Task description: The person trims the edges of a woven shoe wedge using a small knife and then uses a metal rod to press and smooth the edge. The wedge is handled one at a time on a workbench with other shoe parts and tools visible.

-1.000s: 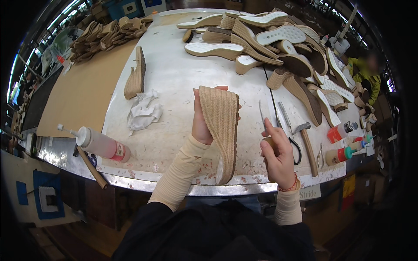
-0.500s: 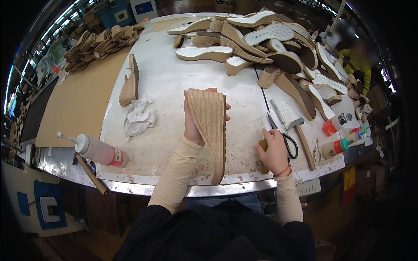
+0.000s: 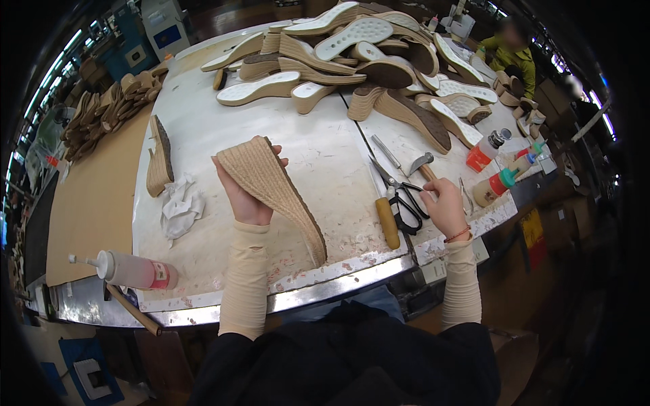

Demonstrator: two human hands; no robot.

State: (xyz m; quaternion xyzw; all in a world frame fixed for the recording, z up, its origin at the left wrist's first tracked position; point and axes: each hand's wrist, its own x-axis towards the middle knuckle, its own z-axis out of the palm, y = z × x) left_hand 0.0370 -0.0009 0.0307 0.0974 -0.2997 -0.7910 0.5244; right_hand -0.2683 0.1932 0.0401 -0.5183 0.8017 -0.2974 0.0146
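My left hand [image 3: 247, 199] holds up a wedge shoe sole [image 3: 264, 169] wrapped in braided jute. Its thick heel end rests in my palm, and the thin toe end slopes down toward the table's front edge. My right hand [image 3: 445, 206] is closed over the handle of a hammer [image 3: 424, 162]; what its bent fingers grip is hidden. Beside the fingertips lie black-handled scissors [image 3: 399, 196]. A tool with a thick yellow-brown handle [image 3: 387, 223] lies just left of them, and a metal rod [image 3: 386, 150] is farther up.
A large pile of wedge soles [image 3: 379, 74] covers the back right. Another wedge sole [image 3: 160, 159] stands left, near crumpled white paper [image 3: 181, 206]. Bottles [image 3: 139, 271] stand or lie on both sides, including a green-capped one [image 3: 494, 187]. Someone in yellow-green [image 3: 511, 57] is far right.
My right hand has left the yellow-brown handle and moved right to the hammer. The wedge sole in my left hand has tilted, its toe end swinging right. The whole view has turned.
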